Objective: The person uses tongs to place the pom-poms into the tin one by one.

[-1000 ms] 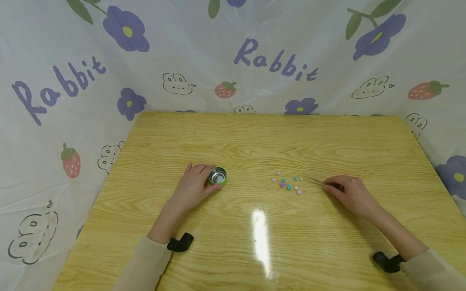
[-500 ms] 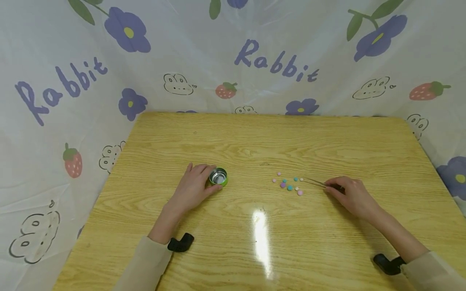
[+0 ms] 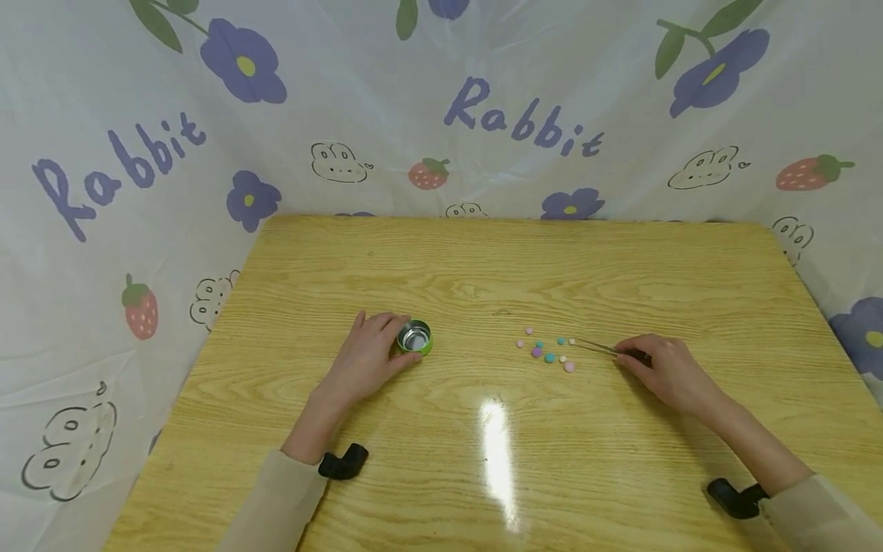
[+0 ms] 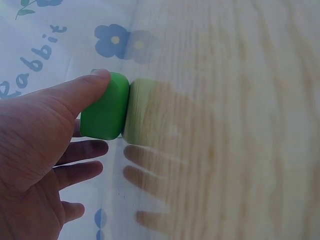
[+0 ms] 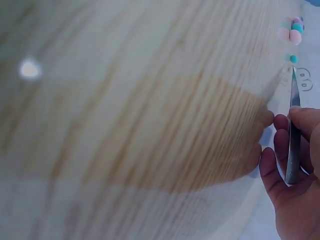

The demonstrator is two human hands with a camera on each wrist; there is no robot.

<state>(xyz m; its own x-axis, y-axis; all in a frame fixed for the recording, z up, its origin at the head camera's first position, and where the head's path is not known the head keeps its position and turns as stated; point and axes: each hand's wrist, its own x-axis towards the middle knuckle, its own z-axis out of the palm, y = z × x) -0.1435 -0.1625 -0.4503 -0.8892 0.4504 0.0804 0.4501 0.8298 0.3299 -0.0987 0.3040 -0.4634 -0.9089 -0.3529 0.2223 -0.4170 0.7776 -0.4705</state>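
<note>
My left hand (image 3: 366,349) grips a small round green tin (image 3: 415,339) with a silvery inside, its mouth facing up on the table. In the left wrist view the thumb presses the near side of the green wall (image 4: 107,112); the other fingers reach round behind. My right hand (image 3: 665,368) pinches metal tweezers (image 3: 599,347) that point left. Their tips meet a small white bead (image 3: 572,342) at the right edge of a scatter of beads, among them a purple bead (image 3: 536,353), a teal bead (image 3: 549,358) and a pink bead (image 3: 569,367).
The wood-grain table (image 3: 441,268) reflects a bright streak of light in front of the beads. A white cloth (image 3: 386,100) printed with flowers and strawberries hangs behind it and down the left side. Black wrist mounts (image 3: 343,462) sit at both cuffs.
The tweezer prongs look closer together at the white bead than before. Both hands stay almost in place, and the tin stays in the left hand.
</note>
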